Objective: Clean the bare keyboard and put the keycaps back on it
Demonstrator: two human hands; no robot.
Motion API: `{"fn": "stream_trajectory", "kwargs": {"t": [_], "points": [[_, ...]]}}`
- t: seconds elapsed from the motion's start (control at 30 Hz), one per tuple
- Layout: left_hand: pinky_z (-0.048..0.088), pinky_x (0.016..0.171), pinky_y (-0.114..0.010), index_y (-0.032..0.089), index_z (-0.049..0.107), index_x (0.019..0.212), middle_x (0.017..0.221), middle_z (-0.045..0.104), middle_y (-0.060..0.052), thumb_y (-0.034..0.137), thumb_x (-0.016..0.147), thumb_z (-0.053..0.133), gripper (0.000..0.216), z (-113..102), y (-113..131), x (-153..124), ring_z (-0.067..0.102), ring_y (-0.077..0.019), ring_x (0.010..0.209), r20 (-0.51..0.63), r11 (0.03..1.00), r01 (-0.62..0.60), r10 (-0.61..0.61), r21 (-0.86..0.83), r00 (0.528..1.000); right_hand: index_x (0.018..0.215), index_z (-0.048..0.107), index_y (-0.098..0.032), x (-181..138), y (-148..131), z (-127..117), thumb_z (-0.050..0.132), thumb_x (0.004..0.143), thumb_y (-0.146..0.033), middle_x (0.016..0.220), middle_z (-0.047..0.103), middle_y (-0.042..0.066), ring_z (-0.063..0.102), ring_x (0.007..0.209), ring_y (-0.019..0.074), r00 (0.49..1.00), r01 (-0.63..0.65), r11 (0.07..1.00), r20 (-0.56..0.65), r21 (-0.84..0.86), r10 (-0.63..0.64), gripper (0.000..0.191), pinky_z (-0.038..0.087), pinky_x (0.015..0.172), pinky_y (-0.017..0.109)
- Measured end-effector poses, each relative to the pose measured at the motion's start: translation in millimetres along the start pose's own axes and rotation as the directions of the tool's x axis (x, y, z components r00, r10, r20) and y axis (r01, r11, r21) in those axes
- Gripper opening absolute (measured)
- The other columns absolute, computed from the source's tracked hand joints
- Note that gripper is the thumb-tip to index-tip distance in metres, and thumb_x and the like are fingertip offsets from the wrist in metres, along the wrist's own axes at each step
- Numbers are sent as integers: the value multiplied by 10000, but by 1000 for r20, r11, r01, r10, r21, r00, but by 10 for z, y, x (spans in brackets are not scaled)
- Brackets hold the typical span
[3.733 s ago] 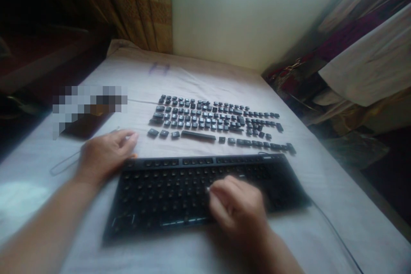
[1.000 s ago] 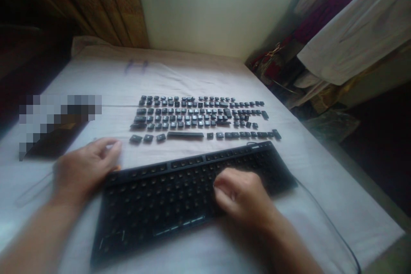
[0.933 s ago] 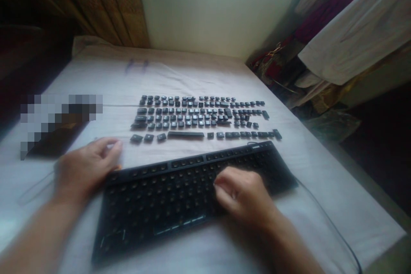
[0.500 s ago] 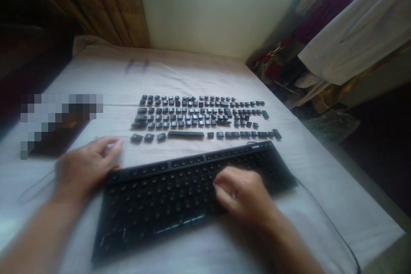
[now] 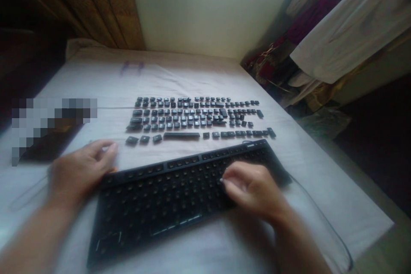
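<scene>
A black keyboard (image 5: 154, 205) lies slanted in front of me, its keycaps off and its small key posts bare. At its upper left corner rests my left hand (image 5: 80, 167), closed with fingers curled; a small orange bit (image 5: 114, 170) shows beside it, and what it grips is hidden. My right hand (image 5: 250, 186) is over the right half of the keyboard, thumb and fingers pinched together. A tiny pale tip shows at those fingertips, too small to name. Beyond the keyboard, loose black keycaps (image 5: 183, 118) lie in rows, with the long space bar (image 5: 181, 135) in the nearest row.
A pale cloth (image 5: 180, 72) covers the table or bed surface. To the left lies a dark object (image 5: 48, 150), partly pixelated. A cable (image 5: 321, 209) runs from the keyboard's right side towards me. Clothes (image 5: 346, 30) hang at the right, and a curtain (image 5: 105, 8) at the back left.
My right hand has shifted slightly to the right over the keyboard, still pinched. The whole view has swung a little; my left hand stays at the keyboard's corner.
</scene>
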State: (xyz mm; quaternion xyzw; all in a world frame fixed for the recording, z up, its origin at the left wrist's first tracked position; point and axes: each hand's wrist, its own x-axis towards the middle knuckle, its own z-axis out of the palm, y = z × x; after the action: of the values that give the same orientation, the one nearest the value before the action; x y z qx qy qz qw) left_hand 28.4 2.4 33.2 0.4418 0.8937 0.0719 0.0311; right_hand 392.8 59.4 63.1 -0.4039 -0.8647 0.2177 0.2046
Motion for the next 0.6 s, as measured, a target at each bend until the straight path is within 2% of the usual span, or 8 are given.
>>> {"fn": "stream_trajectory", "kwargs": {"t": [0.23,0.6], "points": [[386,647,-307,304,718,1073,897,742,-26,634,780,321,593,-12,24,-5,624,-247,775,-12,1000,3,-3,-10,1000,709,663,-188,-10,7,85,580,751,-94,642,667,-10,608,560,113,996,-18,999,85,-29,21,133,410,562,206],[392,666,-294,315,698,1141,962,758,-10,622,834,342,561,-10,-21,0,641,-237,831,35,1000,6,-7,28,999,708,638,-193,1,-2,82,573,751,-84,647,660,-14,592,561,109,992,4,996,126,-84,7,134,388,557,201]]}}
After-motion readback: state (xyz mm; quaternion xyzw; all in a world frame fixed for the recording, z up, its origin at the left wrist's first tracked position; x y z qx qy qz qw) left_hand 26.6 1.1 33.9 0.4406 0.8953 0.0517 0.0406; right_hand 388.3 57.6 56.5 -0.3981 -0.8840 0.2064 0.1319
